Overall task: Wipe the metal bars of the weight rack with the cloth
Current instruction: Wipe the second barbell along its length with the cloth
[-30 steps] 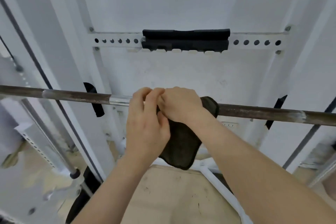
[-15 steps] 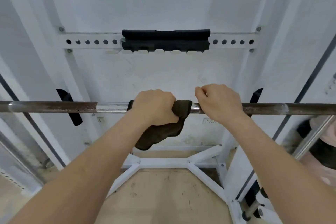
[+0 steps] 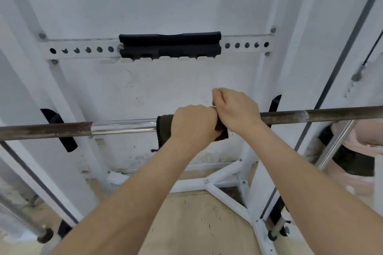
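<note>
A long metal bar (image 3: 323, 115) runs across the view, rusty brown at both ends and shiny chrome left of centre (image 3: 124, 127). A dark olive cloth (image 3: 163, 130) is wrapped over the bar at the middle. My left hand (image 3: 193, 122) grips the cloth around the bar. My right hand (image 3: 236, 107) is closed on the bar right beside it, touching the left hand, with a corner of cloth hanging below it. The bar rests on black hooks (image 3: 60, 130) of the white rack.
White rack uprights (image 3: 68, 99) stand left and right, with a perforated crossbar and black pad (image 3: 170, 44) above. A white base frame (image 3: 226, 194) lies on the wooden floor. Chrome guide rods (image 3: 335, 145) slant at right, another rod at lower left.
My left hand slid the cloth to the right along the bar until it met my right hand. More shiny chrome shows to the left of the cloth.
</note>
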The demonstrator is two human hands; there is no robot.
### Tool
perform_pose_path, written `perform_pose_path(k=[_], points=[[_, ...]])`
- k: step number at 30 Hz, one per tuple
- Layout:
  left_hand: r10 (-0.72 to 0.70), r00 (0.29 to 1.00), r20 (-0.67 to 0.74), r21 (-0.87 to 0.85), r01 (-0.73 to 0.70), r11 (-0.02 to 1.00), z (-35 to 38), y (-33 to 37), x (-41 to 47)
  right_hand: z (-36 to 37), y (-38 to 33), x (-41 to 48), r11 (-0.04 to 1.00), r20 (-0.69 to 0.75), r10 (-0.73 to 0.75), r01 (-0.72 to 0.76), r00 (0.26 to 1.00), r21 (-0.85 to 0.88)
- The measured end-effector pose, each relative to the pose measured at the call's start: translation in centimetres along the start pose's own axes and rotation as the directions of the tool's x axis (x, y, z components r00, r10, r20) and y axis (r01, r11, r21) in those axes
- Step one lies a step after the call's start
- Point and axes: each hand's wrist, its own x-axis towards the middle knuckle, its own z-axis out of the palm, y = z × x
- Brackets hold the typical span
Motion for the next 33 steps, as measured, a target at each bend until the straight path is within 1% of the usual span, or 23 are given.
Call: perform_pose_path(k=[3, 6, 7, 9, 10, 11, 12, 13, 14, 15, 16, 17, 18, 19, 21, 22, 23, 25, 26, 27, 29, 31, 33], points=[[-0.010, 1.000, 0.011, -0.054, 0.010, 0.998, -0.5, -3.0, -1.0, -0.2, 0.0, -0.4, 0.998, 0.033, -0.058, 0.059, 0.998, -0.030], [-0.154, 0.988, 0.021, 0.027, 0.153, 0.988, -0.2, -9.4, -4.1, 0.0, 0.3, -0.2, 0.995, 0.057, -0.051, 0.056, 0.997, -0.086], [-0.203, 0.979, -0.021, 0.067, 0.204, 0.977, 0.0, -11.6, -5.5, 0.1, 0.2, -0.2, 0.992, 0.053, -0.051, 0.057, 0.997, -0.109], [-0.239, 0.962, -0.131, 0.127, 0.255, 0.959, 0.1, -14.7, -7.5, 0.6, 0.1, -0.3, 0.984, 0.026, -0.075, 0.078, 0.997, -0.162], [-0.244, 0.963, -0.118, 0.134, 0.259, 0.957, 0.0, -15.4, -7.8, 0.8, 0.0, -0.4, 0.979, 0.006, -0.083, 0.083, 0.996, -0.185], [-0.258, 0.965, -0.037, 0.118, 0.260, 0.958, -0.3, -15.8, -7.5, 1.0, -0.1, -0.5, 0.977, -0.013, -0.088, 0.084, 0.996, -0.197], [-0.271, 0.957, 0.107, 0.093, 0.261, 0.961, -1.1, -15.8, -6.8, 1.2, -0.2, -0.6, 0.977, -0.024, -0.089, 0.082, 0.996, -0.197], [-0.260, 0.921, 0.289, 0.056, 0.255, 0.965, -2.0, -15.3, -5.8, 1.2, -0.4, -0.7, 0.977, -0.029, -0.089, 0.081, 0.996, -0.195], [-0.225, 0.862, 0.455, -0.001, 0.253, 0.967, -2.9, -14.4, -4.4, 1.2, -0.5, -0.8, 0.978, -0.031, -0.087, 0.079, 0.996, -0.193], [-0.175, 0.804, 0.569, -0.071, 0.260, 0.963, -3.5, -13.1, -3.0, 1.1, -0.5, -0.8, 0.978, -0.031, -0.091, 0.083, 0.995, -0.192], [-0.117, 0.768, 0.630, -0.137, 0.258, 0.956, -3.7, -11.1, -1.6, 1.1, -0.5, -0.8, 0.977, -0.030, -0.102, 0.095, 0.994, -0.192], [-0.059, 0.761, 0.646, -0.186, 0.232, 0.955, -3.7, -8.7, -0.3, 1.0, -0.4, -0.7, 0.976, -0.025, -0.113, 0.107, 0.993, -0.188], [-0.019, 0.786, 0.617, -0.209, 0.187, 0.960, -3.4, -5.9, 0.7, 0.8, -0.3, -0.8, 0.978, -0.015, -0.116, 0.111, 0.993, -0.175], [-0.008, 0.842, 0.539, -0.212, 0.145, 0.967, -2.8, -3.3, 1.1, 0.7, -0.2, -0.7, 0.983, 0.000, -0.109, 0.107, 0.994, -0.148], [-0.046, 0.968, 0.248, -0.152, 0.086, 0.985, -1.3, 0.3, 0.9, 0.4, -0.1, -0.6, 0.992, 0.026, -0.089, 0.091, 0.996, -0.088], [-0.053, 0.995, 0.086, -0.095, 0.062, 0.994, -0.5, 0.8, 0.1, 0.1, 0.0, -0.5, 0.995, 0.039, -0.076, 0.078, 0.996, -0.063], [-0.023, 0.998, -0.061, -0.030, 0.021, 0.999, 0.2, 0.3, -0.8, -0.2, 0.0, -0.5, 0.997, 0.065, -0.060, 0.063, 0.996, -0.046], [0.069, 0.958, -0.280, 0.081, -0.048, 0.996, 1.5, -2.9, -2.9, -0.9, -0.1, -0.4, 0.999, 0.145, -0.048, 0.050, 0.988, -0.013], [0.061, 0.939, -0.338, 0.094, -0.030, 0.995, 1.8, -5.0, -3.9, -1.3, -0.2, -0.4, 0.999, 0.202, -0.050, 0.049, 0.978, 0.008], [0.014, 0.938, -0.346, 0.097, 0.021, 0.995, 1.8, -7.2, -4.9, -1.6, -0.2, -0.5, 0.998, 0.260, -0.055, 0.049, 0.964, 0.033], [-0.131, 0.969, -0.208, 0.088, 0.152, 0.984, 0.8, -10.7, -6.3, -2.0, -0.2, -0.8, 0.995, 0.309, -0.072, 0.046, 0.948, 0.090], [-0.250, 0.968, 0.028, 0.051, 0.248, 0.967, -0.9, -12.6, -6.3, -1.9, -0.4, -1.1, 0.983, 0.225, -0.089, 0.050, 0.970, 0.177], [-0.237, 0.940, 0.244, -0.011, 0.247, 0.969, -2.3, -12.5, -4.7, -1.7, -0.9, -1.4, 0.961, 0.107, -0.075, 0.043, 0.991, 0.272]])
